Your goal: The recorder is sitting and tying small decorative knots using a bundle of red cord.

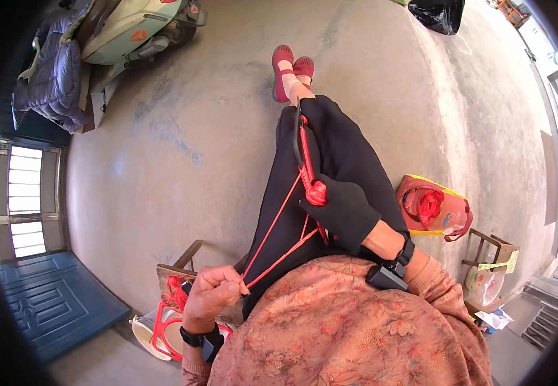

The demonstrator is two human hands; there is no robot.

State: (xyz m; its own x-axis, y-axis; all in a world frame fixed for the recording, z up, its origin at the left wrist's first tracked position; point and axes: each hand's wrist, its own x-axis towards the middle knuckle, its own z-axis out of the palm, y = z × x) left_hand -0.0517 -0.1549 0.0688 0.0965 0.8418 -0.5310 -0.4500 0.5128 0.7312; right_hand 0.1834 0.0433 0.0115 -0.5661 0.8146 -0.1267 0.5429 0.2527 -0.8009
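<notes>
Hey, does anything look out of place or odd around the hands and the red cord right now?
One oddity: only the right hand wears a black glove, gripping the knot; the left hand is bare, pinching the red cord. The cord itself looks taut and undamaged.

Thin red cord (279, 225), plain, running to a red knotted bundle (316, 192). Right hand (343, 212) in a solid black glove; left hand (213, 293) bare. Black trousers (350, 154), unpatterned. Dark red slip-on shoes (292, 71). Pinkish-brown blouse (350, 321) with a faded floral print. Red bag (434, 207) edged in yellow. Grey concrete floor (182, 141), mottled. Blue panelled door (47, 302).
</notes>
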